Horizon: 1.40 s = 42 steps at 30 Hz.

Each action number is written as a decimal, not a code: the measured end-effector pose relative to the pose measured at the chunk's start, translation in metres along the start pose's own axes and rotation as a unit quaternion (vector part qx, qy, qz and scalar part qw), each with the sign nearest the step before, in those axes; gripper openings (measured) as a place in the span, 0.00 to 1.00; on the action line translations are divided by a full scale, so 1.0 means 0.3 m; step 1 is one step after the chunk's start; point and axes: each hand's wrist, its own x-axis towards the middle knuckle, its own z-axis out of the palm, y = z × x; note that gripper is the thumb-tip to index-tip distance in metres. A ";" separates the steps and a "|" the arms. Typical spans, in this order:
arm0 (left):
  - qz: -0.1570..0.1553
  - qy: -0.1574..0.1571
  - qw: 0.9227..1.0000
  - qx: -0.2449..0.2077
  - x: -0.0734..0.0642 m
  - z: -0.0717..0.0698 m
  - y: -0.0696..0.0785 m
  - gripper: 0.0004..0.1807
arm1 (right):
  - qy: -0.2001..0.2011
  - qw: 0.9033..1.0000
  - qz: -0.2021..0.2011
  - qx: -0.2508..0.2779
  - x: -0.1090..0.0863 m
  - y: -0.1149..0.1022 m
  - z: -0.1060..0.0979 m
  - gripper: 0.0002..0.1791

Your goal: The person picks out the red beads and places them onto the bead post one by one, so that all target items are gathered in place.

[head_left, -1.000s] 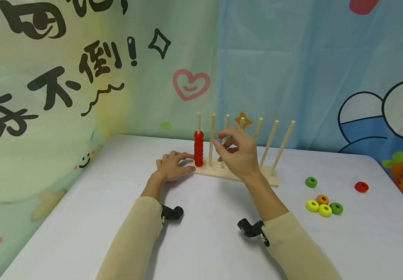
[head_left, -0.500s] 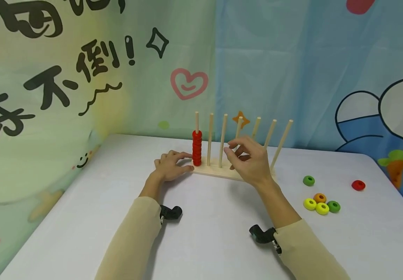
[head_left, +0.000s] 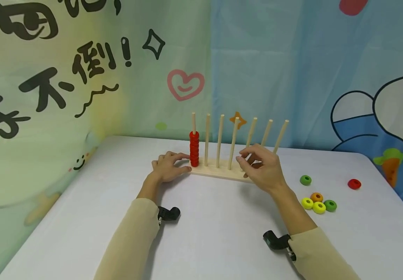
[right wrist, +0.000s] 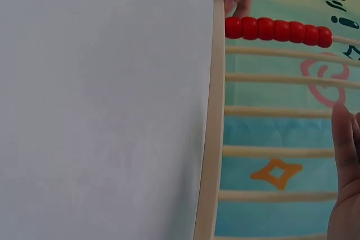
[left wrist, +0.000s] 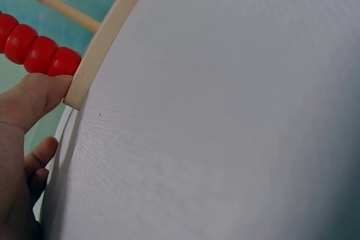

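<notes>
A wooden peg stand (head_left: 219, 171) with several upright pegs stands on the table, and a stack of red beads (head_left: 194, 149) fills most of its leftmost peg. At the stand's left end, my left hand (head_left: 168, 166) grips the base between thumb and forefinger; the thumb (left wrist: 48, 91) lies by the lowest bead in the left wrist view. My right hand (head_left: 262, 167) hovers in front of the pegs on the right, its fingers loosely bent with no bead between them. It hides the lower parts of those pegs and the base's right end.
Right of the stand lie loose beads: yellow (head_left: 319, 207), orange (head_left: 316, 197), green (head_left: 330, 205), another green bead (head_left: 305, 180) farther back, and a red bead (head_left: 354, 184) apart. A printed curtain (head_left: 257, 70) hangs behind the white table (head_left: 215, 233).
My right hand has moved right and slightly down along the pegs, from the left-middle ones to the right ones. My left hand keeps its place on the base.
</notes>
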 end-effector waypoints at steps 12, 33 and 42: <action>0.000 0.007 1.000 0.002 0.005 -0.025 -0.002 0.28 | -0.036 0.999 0.002 -0.022 -0.014 -0.032 -0.080 0.13; -0.010 0.007 1.000 -0.001 -0.004 -0.010 -0.010 0.29 | -0.085 0.990 0.050 -0.101 -0.094 0.031 -0.226 0.14; -0.005 0.006 1.000 -0.004 -0.006 -0.004 -0.009 0.28 | -0.086 0.976 0.119 -0.164 -0.121 0.020 -0.331 0.11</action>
